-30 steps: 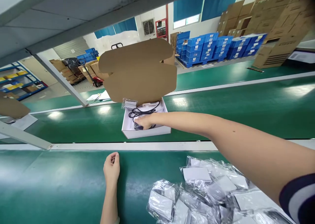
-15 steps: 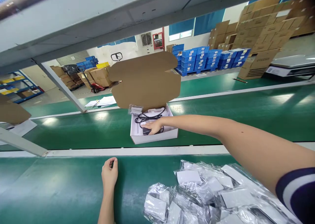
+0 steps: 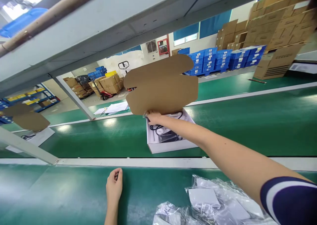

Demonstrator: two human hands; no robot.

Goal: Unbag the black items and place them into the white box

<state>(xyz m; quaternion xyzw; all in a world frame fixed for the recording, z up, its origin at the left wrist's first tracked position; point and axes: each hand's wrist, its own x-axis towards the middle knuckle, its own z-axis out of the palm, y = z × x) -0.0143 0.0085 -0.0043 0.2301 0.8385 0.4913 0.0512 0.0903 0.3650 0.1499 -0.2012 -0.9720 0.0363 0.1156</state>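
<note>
The right hand (image 3: 154, 117) reaches to the ten o'clock corner of the open white box (image 3: 173, 147); bagged packets (image 3: 204, 197) lie at five o'clock.

We cannot make out what our right hand (image 3: 153, 117) covers at the white box (image 3: 173, 147); nearer us than the box, the bottom edge crops the bagged packets (image 3: 204, 197).

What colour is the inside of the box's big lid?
The lid is plain brown, clearest in the head view.

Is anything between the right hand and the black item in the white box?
Yes, partly: a loop of black cable lies between the right hand and the black item. The lid stands open behind.
</note>
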